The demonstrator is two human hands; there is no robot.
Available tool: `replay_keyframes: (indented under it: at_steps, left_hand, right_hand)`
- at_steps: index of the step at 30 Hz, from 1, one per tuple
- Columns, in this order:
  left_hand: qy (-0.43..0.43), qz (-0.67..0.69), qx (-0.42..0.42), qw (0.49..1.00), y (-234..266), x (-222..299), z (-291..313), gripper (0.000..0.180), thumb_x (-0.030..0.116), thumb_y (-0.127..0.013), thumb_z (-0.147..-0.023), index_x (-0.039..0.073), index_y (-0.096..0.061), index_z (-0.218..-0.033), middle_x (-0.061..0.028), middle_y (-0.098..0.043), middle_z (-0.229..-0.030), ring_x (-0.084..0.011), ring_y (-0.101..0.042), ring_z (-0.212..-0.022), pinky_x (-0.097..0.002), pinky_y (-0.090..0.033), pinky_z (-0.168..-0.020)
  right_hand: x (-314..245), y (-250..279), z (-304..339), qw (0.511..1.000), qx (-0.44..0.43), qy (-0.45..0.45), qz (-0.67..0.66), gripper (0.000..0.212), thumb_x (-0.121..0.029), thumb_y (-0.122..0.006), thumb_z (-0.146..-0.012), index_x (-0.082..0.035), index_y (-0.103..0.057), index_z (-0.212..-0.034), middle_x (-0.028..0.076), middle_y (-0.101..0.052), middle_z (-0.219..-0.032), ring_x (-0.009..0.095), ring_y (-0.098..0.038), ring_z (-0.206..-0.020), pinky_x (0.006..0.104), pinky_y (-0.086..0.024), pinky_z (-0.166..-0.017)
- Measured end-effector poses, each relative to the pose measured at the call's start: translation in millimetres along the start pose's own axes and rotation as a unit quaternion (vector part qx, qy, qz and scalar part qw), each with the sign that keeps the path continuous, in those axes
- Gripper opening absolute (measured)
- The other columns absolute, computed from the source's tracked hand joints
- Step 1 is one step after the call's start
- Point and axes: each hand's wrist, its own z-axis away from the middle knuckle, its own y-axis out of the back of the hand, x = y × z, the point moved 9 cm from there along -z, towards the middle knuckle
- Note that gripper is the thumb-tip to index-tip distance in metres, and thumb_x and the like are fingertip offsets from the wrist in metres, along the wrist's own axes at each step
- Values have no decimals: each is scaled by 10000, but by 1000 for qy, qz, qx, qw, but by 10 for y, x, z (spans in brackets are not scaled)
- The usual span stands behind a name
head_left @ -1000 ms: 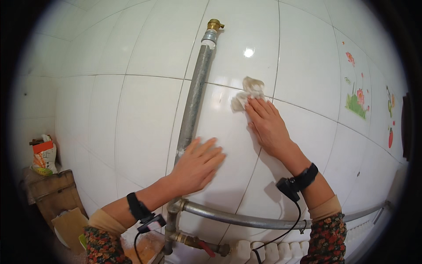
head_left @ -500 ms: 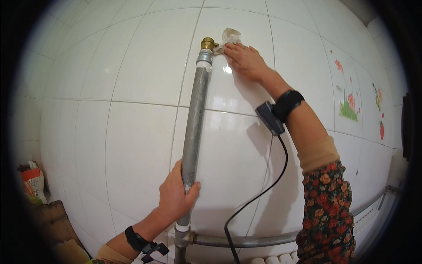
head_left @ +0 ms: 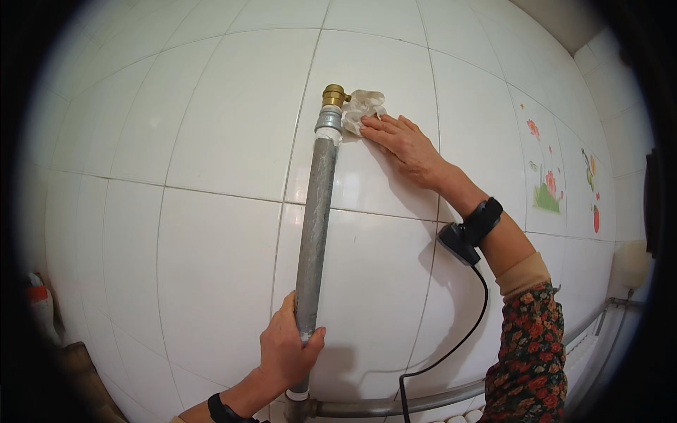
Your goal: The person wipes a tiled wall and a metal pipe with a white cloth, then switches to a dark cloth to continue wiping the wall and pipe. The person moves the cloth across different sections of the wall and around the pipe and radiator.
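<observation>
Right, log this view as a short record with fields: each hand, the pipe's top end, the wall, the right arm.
left hand: wrapped around the lower part of an upright grey metal pipe
right hand: fingers on a crumpled off-white cloth or tissue
pipe top end: brass-coloured metal fitting, just left of the cloth or tissue
wall: glossy white tiles; red-and-green flower decal at right
right arm: black wrist strap, black cable, dark floral sleeve
</observation>
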Motion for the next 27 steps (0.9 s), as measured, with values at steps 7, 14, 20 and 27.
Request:
replay_keyframes:
  at_steps: [7, 14, 20, 27]
  left_hand:
    - [143, 73, -72, 984, -52, -113, 2, 694, 182, -698, -783, -13, -387, -1372, -205, -596, -1073, -378, -586, -993, -454, -478, -845]
    - [191, 48, -106, 975, -52, -124, -1, 680, 211, -681, -791, 11, -388, -1372, -194, -595, -1054, -374, -584, -995, -469, -466, -856]
    - [160, 71, -101, 979, -101, -154, 36, 679, 172, -694, -792, 20, -380, -1375, -217, -594, -1052, -404, -584, -994, -489, -478, -821]
    - [57, 45, -59, 996, -110, -137, 81, 722, 151, -681, -829, -29, -307, -1420, -276, -562, -1098, -442, -572, -934, -514, -467, -781]
  right_hand:
    - [1773, 61, -507, 968, 30, -242, 58, 406, -237, -401, -982, -225, -509, -1374, -16, -497, -1437, 246, -443, -1334, 517, -360, -1058]
    - [1921, -171, -1405, 972, 3, -229, 45, 401, -312, -387, -977, -183, -577, -1306, 21, -539, -1390, 240, -467, -1307, 370, -370, -1091]
    - [1312, -462, -1776, 993, -52, -81, -66, 431, -322, -401, -1001, -112, -541, -1351, 111, -463, -1456, 268, -404, -1360, 360, -304, -1139]
    - [2131, 95, -787, 951, 31, -286, 109, 426, -340, -378, -988, -191, -464, -1379, 46, -457, -1461, 282, -418, -1341, 488, -354, -1073]
